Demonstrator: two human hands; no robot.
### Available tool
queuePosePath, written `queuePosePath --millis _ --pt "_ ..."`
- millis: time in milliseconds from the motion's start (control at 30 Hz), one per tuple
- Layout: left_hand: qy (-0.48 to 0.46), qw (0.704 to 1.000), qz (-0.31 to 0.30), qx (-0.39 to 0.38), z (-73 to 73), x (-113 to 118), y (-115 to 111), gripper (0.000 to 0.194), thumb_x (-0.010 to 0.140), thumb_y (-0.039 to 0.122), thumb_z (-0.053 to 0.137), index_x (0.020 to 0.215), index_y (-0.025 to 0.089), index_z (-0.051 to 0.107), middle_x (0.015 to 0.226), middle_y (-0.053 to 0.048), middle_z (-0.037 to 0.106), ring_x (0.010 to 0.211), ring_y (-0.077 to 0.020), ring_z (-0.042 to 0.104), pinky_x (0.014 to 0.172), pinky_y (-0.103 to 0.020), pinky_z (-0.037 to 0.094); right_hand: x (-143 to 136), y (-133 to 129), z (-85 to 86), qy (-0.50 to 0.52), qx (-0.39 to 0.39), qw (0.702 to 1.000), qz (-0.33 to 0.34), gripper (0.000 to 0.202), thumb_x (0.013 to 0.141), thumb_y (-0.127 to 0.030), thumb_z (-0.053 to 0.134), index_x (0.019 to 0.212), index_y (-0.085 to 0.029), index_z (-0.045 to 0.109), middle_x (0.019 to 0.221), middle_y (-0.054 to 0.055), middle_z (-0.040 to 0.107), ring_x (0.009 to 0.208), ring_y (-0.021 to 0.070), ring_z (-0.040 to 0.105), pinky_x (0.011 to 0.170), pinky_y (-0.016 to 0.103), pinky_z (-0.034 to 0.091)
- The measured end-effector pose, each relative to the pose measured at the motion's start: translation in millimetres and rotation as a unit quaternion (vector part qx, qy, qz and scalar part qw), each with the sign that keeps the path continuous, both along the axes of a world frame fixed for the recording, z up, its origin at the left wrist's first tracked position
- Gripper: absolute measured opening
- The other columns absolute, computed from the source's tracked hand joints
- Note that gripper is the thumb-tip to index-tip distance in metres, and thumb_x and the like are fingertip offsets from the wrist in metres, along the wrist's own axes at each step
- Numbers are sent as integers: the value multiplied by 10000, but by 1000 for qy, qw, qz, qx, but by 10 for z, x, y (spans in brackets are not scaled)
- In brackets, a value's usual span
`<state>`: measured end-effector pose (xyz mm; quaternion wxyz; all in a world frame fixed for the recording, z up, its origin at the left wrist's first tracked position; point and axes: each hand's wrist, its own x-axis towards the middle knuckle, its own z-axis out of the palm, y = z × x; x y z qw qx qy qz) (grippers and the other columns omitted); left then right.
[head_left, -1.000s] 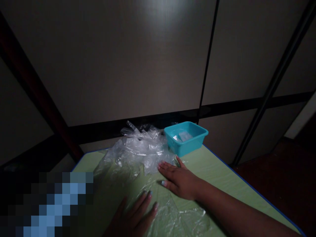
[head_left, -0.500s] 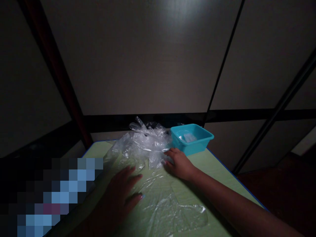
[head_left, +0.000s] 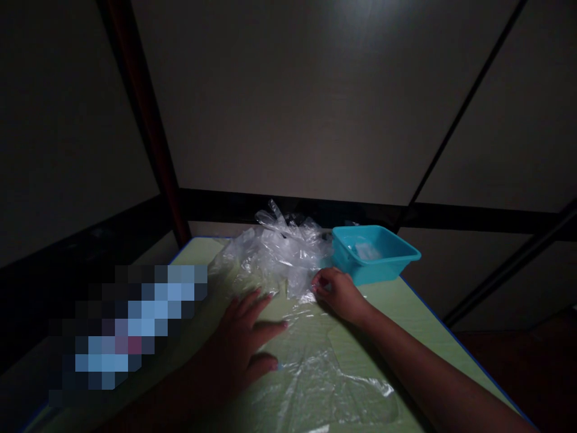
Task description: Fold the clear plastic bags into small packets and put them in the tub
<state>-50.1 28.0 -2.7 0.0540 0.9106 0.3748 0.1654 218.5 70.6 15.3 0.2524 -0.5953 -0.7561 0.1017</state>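
Observation:
Clear crumpled plastic (head_left: 293, 243) is heaped at the far side of the green tabletop (head_left: 365, 310). A flat sheet of clear plastic (head_left: 311, 373) spreads from the heap toward the near side. My left hand (head_left: 246, 337) rests on or just over the left part of this sheet, fingers spread, holding nothing. At the heap's near right edge, my right hand (head_left: 340, 293) has its thumb and fingers pinched together on the plastic. Just beyond that hand stands a turquoise basket (head_left: 376, 270) with a small whitish item inside.
Large grey panels (head_left: 288, 108) with a dark band rise behind the table. A reddish-brown post (head_left: 148, 120) stands at the left. A blurred, pixelated patch covers the area by the table's left edge.
The view has shifted, so the table and basket appear farther right. My right thumb and fingers have closed together at the plastic. My left fingers are spread wider.

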Motion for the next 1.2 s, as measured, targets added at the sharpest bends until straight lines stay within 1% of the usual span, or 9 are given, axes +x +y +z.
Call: queuePosePath --millis 67,200,367,433,533,633,833,1067,1200 --pt "10 1000 -7 0 16 13 -17 508 759 330 732 1243 394 592 1489 -38 353 1364 -377 244 1069 -599 189 17 -19 16 10 3 1000 10 79 815 -175 590 786 -183 662 802 39 677 837 207 594 751 299 399" --pt "14 1000 -7 -5 23 19 -27 504 766 346 735 1246 403 589 1488 -35 359 1363 -376 246 1072 -592 183 74 -98 87 25 5 999 39 77 824 -177 586 792 -189 655 844 44 683 882 218 594 787 317 403" --pt "7 1000 -10 -24 30 16 -25 496 769 367 738 1241 409 591 1480 -38 376 1363 -378 239 1066 -591 198 128 -307 234 30 3 996 85 103 855 -237 583 780 -196 640 857 50 679 900 225 591 791 330 406" --pt "2 1000 -9 -26 30 16 -26 495 771 366 738 1242 409 589 1484 -38 370 1367 -377 234 1065 -591 201 144 -410 263 30 6 994 105 122 872 -258 576 786 -198 639 843 51 673 884 221 590 780 330 403" --pt "2 1000 -9 -28 31 21 -27 501 765 360 745 1240 409 591 1487 -38 365 1367 -378 238 1067 -586 202 175 -533 247 19 14 991 133 136 888 -281 568 806 -199 637 841 55 665 867 218 586 778 339 396" --pt "3 999 -7 -34 37 29 -28 508 754 357 756 1233 413 595 1482 -47 372 1365 -386 239 1059 -602 202 205 -591 194 -12 18 989 149 125 888 -276 567 818 -202 639 846 56 657 872 221 577 790 357 384" --pt "4 999 -8 -32 37 32 -25 482 766 329 746 1220 406 607 1482 -61 364 1373 -377 222 1054 -609 205 206 -607 150 -49 10 980 193 85 883 -217 559 857 -210 639 874 49 651 894 216 564 797 364 358" --pt "-4 1000 -20 -16 -19 9 1 450 784 391 721 1220 397 610 1490 -45 355 1369 -385 225 1060 -607 205 213 -633 153 -78 -7 972 221 84 866 -155 571 850 -221 620 841 17 634 878 201 547 788 357 329" --pt "-14 999 -27 -15 -40 -1 4 451 787 375 721 1223 395 605 1487 -59 355 1370 -384 226 1059 -614 209 209 -638 151 -77 -11 970 229 83 857 -148 582 856 -223 618 858 18 624 878 203 539 786 355 332"
